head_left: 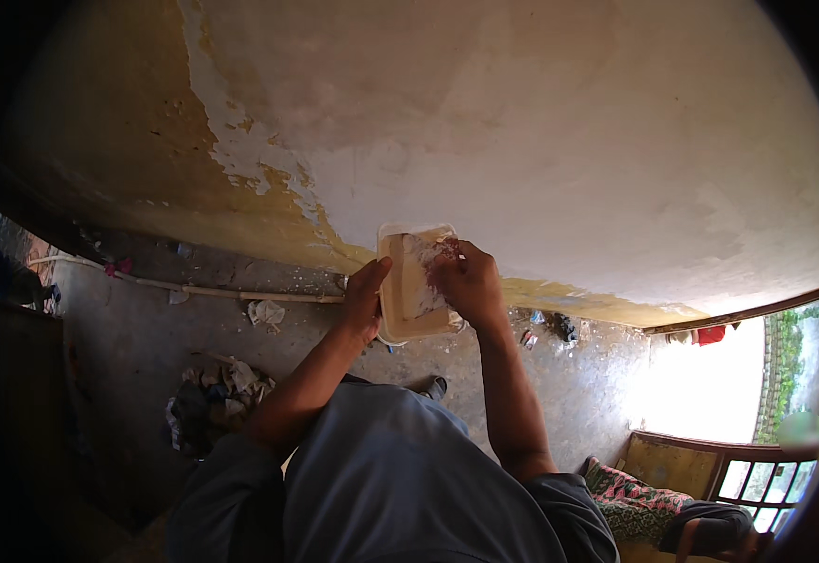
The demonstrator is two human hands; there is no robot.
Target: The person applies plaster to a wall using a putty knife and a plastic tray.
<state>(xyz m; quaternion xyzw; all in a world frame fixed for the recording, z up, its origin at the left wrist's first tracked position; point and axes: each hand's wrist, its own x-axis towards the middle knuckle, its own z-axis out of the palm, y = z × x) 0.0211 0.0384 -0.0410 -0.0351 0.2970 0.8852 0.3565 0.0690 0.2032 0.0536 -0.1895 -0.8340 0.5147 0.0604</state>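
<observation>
My left hand (364,298) grips the left side of a pale rectangular plastic tub (387,305), its thumb over the rim. Beige paste (415,326) coats the inside of the tub, which I hold in front of my body close to the wall. Over the tub's right side, my right hand (470,286) is closed on a flat piece (424,272) smeared white and reddish brown. Its kind is hard to make out, as the fingers cover part of it. The flat piece lies over the inside of the tub; whether it touches the paste cannot be told.
Ahead stands a wall (522,122) with a pale coat and peeling yellow paint (269,174) at left. A long pole (203,291) lies along the floor. Crumpled rags (212,399) are heaped at left, small litter (560,327) at right. A patterned cloth (630,497) lies near a barred window.
</observation>
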